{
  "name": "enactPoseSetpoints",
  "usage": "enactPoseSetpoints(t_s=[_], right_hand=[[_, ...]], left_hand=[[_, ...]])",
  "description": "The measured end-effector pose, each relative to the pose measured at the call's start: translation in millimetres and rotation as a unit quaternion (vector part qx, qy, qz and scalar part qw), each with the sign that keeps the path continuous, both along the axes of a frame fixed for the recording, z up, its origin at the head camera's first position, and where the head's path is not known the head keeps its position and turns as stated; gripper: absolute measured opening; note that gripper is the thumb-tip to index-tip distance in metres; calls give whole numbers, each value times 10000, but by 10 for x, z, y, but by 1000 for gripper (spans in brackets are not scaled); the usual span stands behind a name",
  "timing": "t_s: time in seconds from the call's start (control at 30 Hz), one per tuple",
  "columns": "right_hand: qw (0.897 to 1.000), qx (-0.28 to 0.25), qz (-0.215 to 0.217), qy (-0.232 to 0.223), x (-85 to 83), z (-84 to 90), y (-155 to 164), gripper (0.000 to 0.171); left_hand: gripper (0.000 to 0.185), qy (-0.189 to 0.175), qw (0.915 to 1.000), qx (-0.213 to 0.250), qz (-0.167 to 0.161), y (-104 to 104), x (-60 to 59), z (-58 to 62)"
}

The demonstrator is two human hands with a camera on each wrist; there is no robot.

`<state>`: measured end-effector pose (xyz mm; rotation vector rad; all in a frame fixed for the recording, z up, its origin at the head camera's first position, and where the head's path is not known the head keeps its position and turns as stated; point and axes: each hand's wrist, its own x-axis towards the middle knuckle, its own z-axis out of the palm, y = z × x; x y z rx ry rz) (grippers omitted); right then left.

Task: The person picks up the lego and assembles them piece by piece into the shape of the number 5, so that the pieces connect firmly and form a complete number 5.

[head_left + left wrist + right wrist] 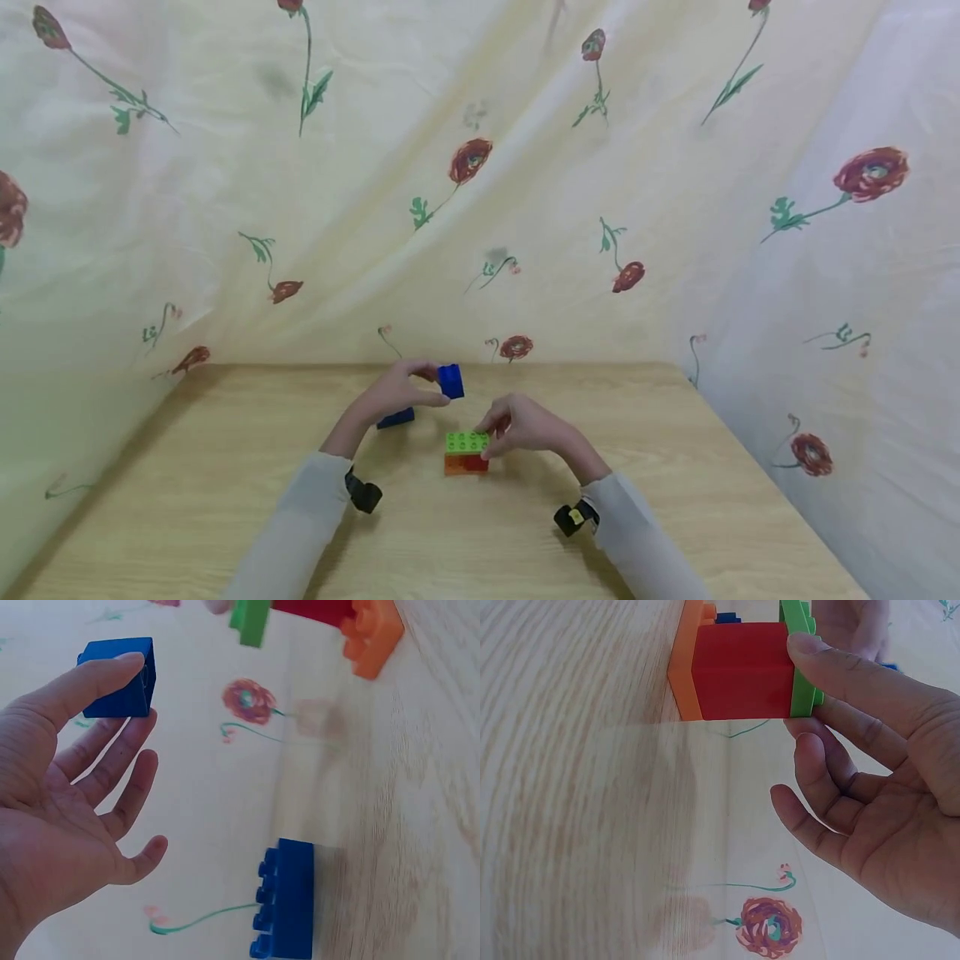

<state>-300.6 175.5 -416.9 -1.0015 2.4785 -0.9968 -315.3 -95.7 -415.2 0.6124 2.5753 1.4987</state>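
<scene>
Between the thumb and fingers of my left hand [397, 390] a small blue toy brick [451, 381] is pinched, raised above the table. On the table stands a stack: an orange brick [681, 675] at the bottom, a red brick [742, 671] at its right end, and a flat green brick [467, 442] with studs across the top. My right hand [528, 423] pinches the green brick's right end, thumb on the near side, fingertips behind it. Beneath the left hand lies a longer blue brick [294, 900], partly hidden by that hand in the head view.
The pale wooden table [225, 517] reaches back to a cream curtain [360, 208] printed with red flowers, which also hangs along both sides. A black wrist camera [365, 495] sits on the left wrist, and another camera [570, 519] on the right.
</scene>
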Motion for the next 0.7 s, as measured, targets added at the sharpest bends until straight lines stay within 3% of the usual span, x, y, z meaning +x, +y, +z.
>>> enactPoseSetpoints(t_s=[0.17, 0.37, 0.7], right_hand=[[10000, 2, -44, -21, 4, 17, -21, 29], [10000, 18, 27, 67, 36, -9, -21, 29], [9996, 82, 63, 274, 37, 22, -36, 28]], left_hand=[[43, 330, 9993, 24, -173, -39, 128, 19], [35, 225, 9984, 67, -513, -42, 228, -62], [26, 129, 9959, 96, -887, 21, 215, -107]])
